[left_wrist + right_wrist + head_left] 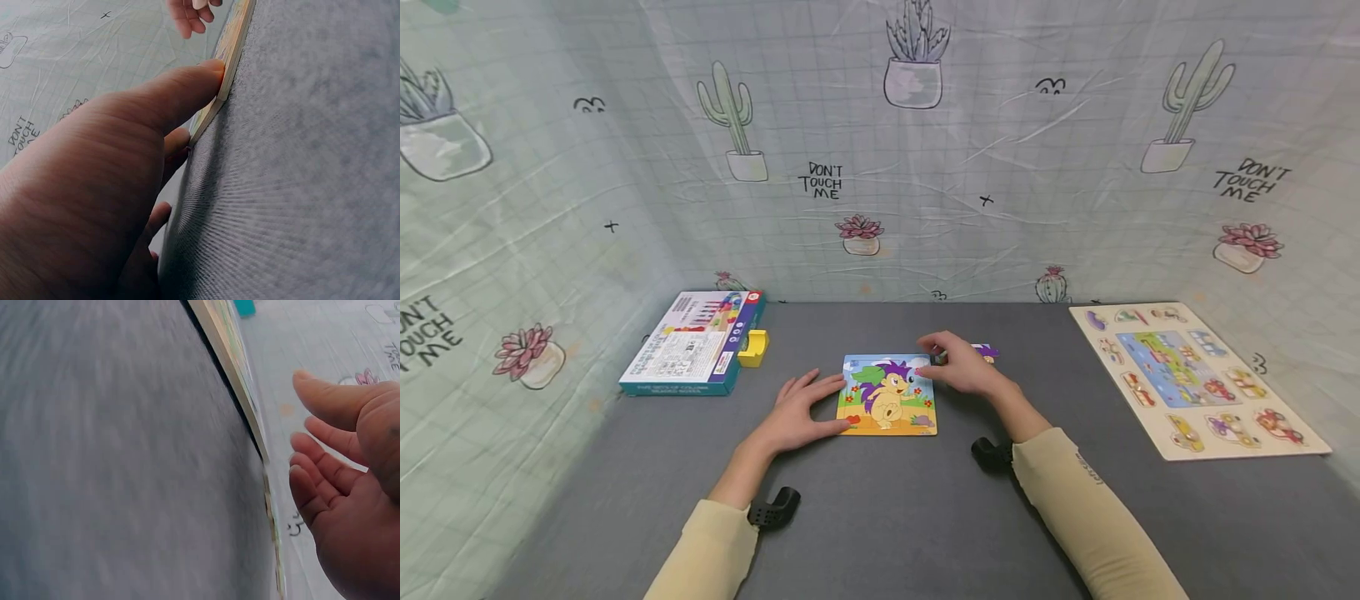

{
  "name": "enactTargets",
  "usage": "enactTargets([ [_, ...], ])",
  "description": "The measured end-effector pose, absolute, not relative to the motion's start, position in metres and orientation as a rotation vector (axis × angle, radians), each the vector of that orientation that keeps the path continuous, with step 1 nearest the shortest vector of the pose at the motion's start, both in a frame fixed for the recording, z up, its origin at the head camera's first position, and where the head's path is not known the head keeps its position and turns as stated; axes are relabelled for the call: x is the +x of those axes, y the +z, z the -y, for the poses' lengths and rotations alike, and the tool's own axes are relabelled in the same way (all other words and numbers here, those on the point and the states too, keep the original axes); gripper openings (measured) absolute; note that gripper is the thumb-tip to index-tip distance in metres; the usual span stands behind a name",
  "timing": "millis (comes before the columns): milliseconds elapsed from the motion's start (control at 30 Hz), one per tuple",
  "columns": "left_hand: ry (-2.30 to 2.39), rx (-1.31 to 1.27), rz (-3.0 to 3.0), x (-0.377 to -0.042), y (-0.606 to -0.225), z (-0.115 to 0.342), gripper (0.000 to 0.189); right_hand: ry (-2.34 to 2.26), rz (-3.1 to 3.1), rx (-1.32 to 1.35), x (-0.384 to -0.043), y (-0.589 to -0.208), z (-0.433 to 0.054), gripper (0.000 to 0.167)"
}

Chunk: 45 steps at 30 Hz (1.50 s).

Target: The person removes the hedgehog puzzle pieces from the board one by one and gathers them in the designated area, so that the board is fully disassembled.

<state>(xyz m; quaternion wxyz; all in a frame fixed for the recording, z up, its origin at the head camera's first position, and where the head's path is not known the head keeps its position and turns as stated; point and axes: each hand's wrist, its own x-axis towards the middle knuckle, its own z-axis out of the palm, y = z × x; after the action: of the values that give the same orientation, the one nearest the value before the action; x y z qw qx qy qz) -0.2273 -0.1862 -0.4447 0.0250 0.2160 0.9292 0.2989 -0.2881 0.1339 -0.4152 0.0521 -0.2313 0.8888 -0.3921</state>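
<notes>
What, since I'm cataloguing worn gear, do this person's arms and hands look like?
The left sleeve and right sleeve are beige, the right bearing a small dark marking. A black curved device sits near each wrist. The left hand and right hand are gloveless.

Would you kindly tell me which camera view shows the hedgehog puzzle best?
The head view, because it looks down on the hedgehog puzzle and shows its picture and most of its outline. The left and right wrist views catch it almost edge-on: a pale side and a thin strip of its face, the hedgehog unreadable.
</notes>
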Motion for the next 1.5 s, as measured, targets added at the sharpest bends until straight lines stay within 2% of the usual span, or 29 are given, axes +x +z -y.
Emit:
enactTargets([
  [667, 0.946, 0.683, -2.861, -0.226, -0.444, 0.187, 0.075, -0.857, -2.823, -0.700, -0.287, -0.421, -0.116, 0.053],
  [1267, 0.935, 0.686, -2.861, -0.226, -0.442, 0.186, 0.074, -0.880, -2.840, -0.629, -0.286, -0.423, -0.111, 0.050],
  [1500, 0.931, 0.684, -2.864, -0.226, -0.442, 0.186, 0.074, -0.912, -2.846, -0.665, -0.287, -0.424, -0.112, 0.058],
])
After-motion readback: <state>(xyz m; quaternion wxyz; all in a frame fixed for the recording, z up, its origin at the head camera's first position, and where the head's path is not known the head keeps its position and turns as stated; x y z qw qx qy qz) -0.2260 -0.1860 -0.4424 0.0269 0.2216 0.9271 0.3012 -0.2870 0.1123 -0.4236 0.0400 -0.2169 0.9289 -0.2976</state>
